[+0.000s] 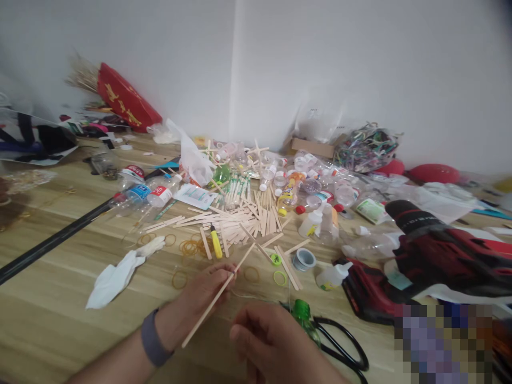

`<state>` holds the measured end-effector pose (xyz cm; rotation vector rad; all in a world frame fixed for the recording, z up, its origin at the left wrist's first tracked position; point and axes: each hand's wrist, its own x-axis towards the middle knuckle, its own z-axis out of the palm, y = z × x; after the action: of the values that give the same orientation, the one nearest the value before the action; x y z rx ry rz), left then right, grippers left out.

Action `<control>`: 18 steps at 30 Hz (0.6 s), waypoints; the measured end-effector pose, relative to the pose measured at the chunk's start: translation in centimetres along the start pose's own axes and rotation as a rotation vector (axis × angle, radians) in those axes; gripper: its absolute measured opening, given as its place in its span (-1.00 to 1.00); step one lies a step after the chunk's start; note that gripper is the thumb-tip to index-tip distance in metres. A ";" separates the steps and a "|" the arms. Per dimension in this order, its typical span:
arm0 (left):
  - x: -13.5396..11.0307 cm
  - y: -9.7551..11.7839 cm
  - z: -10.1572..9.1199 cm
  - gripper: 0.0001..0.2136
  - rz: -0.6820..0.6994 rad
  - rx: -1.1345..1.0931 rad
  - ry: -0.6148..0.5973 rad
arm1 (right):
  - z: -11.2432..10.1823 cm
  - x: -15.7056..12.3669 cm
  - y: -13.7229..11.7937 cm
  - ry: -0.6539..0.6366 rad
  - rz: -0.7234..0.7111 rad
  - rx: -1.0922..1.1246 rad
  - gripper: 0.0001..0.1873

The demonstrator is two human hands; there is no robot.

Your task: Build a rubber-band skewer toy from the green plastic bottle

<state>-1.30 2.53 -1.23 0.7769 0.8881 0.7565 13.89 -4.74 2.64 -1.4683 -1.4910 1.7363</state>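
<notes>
My left hand [200, 301] pinches a long thin wooden stick [218, 296] that slants up to the right over the wooden floor. A grey band sits on that wrist. My right hand [276, 346] is low in the view, fingers curled closed beside the stick's lower half; a thin thread seems to run between the hands. A green bottle top [304, 314] and black scissors [344, 346] lie just right of it. A heap of flat wooden sticks [244, 218] lies beyond my hands.
Rubber bands [188, 248], a yellow knife [216, 242], a tape roll [304, 260], a glue bottle [332, 276], plastic bottles [140, 194], a white rag [116, 277] and a red-black bag [440, 256] litter the floor. A white wall stands behind.
</notes>
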 end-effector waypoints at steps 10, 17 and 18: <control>0.4 -1.0 -0.7 -0.77 0.124 0.037 -0.019 | 0.2 -0.1 -0.3 -0.028 0.025 -0.021 -0.74; 0.7 -1.9 -1.2 -0.76 0.162 0.087 -0.043 | -0.4 -0.1 -0.7 -0.007 -0.056 0.010 -0.73; 0.7 -2.0 -1.2 -0.77 0.167 0.114 -0.057 | -0.5 -0.1 -0.8 -0.001 -0.058 0.018 -0.73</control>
<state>-1.60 2.43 -3.67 0.9786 0.8273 0.8314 14.15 -4.33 3.46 -1.4019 -1.5000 1.7116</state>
